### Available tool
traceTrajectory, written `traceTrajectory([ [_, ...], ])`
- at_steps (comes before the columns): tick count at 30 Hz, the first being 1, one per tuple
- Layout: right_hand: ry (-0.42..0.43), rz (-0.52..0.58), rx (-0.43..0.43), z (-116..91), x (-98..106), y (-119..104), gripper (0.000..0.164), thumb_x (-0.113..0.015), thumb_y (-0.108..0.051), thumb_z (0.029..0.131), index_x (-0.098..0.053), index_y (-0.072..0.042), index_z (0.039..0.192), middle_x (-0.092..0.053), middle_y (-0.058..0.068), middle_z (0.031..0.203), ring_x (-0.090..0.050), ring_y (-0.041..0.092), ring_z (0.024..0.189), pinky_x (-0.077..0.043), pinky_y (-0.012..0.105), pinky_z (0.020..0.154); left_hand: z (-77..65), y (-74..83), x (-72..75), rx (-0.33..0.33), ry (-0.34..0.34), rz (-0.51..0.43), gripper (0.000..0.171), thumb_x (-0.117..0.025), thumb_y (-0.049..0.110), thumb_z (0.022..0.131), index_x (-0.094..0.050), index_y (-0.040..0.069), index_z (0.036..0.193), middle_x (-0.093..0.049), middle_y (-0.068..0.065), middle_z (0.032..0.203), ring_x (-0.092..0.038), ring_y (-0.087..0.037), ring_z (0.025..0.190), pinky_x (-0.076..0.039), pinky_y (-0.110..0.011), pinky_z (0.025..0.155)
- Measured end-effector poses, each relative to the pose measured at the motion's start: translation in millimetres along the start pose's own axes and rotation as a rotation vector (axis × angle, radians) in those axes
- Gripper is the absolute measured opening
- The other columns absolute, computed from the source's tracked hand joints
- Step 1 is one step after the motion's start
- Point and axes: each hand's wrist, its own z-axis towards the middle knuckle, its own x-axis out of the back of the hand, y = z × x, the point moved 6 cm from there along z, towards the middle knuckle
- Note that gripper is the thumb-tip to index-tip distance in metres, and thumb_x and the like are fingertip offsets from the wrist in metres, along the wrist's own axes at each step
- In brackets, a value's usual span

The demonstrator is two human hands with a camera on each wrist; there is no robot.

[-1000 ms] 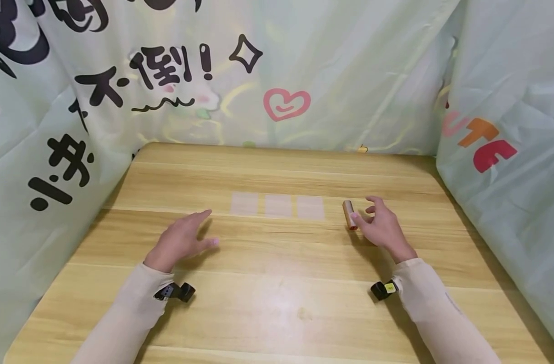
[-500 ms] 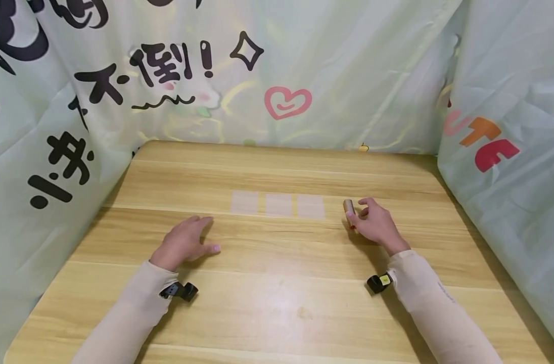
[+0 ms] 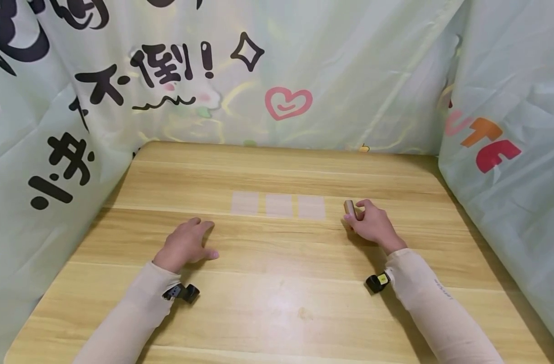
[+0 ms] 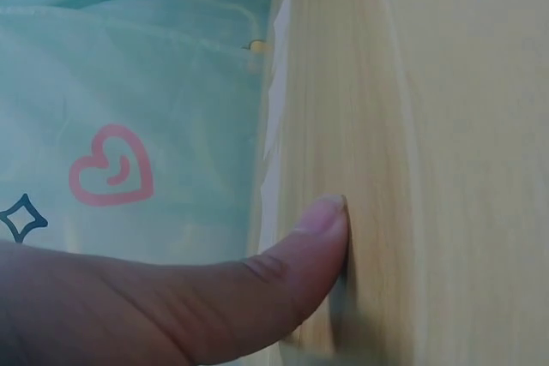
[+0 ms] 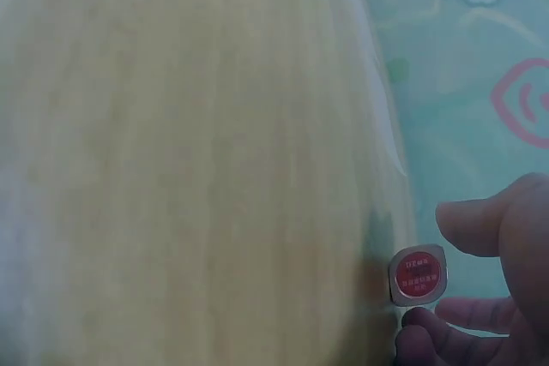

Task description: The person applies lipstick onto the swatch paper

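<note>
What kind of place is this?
Maybe a little indoor corner set up for filming hands at work: there's a wooden table, printed cloth hanging behind it and at both sides, and small black cameras at the wrists.

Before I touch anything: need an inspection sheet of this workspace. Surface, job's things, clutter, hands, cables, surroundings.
Surface: wood-grain table, faint mark toward the near side.
Job's things: tube with a red end, right of three pale squares in a row.
Clutter: nothing seen.
Left hand: holds nothing, fingers relaxed, left of the squares.
Right hand: thumb and fingers about the tube; firm grip not certain.
Cables: nothing seen.
Surroundings: printed curtain behind and at both sides.
</note>
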Motion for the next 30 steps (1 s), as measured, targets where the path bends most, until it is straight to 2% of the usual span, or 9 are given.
traceTrajectory([
  [13, -0.019, -0.042, -0.006, 4.1, -6.1, 2.3, 0.061, -0.061, -0.036, 0.094, -0.043, 0.01, 0.129, -0.065, 0.021, 0.103, -0.062, 0.032, 0.088, -0.05, 0.043, 0.074, -1.1, 0.3, 0.6, 0.011, 0.003, 0.015, 0.083, -0.081, 0.042, 0.077, -0.046, 0.005, 0.143, -0.035, -0.033, 0.144, -0.039, -0.054, 0.124, -0.043, -0.068, 0.088],
  [23, 0.002, -0.019, -0.014, 5.2, -4.8, 1.7, 0.043, -0.062, -0.028, 0.092, -0.054, 0.007, 0.115, -0.066, 0.021, 0.099, -0.06, 0.028, 0.08, -0.05, 0.036, 0.065, -4.3, -1.3, -2.9, -0.013, -0.003, 0.01, 0.081, -0.079, 0.042, 0.079, -0.045, 0.004, 0.143, -0.035, -0.034, 0.143, -0.039, -0.055, 0.124, -0.044, -0.065, 0.088],
  [30, 0.03, -0.006, -0.004, 4.3, -1.4, 3.9, 0.039, -0.06, -0.026, 0.092, -0.056, 0.006, 0.114, -0.066, 0.022, 0.1, -0.06, 0.03, 0.083, -0.05, 0.04, 0.07, -1.7, -0.4, -2.2, -0.027, 0.002, 0.02, 0.082, -0.078, 0.043, 0.079, -0.045, 0.004, 0.143, -0.035, -0.034, 0.143, -0.039, -0.055, 0.124, -0.045, -0.066, 0.085],
])
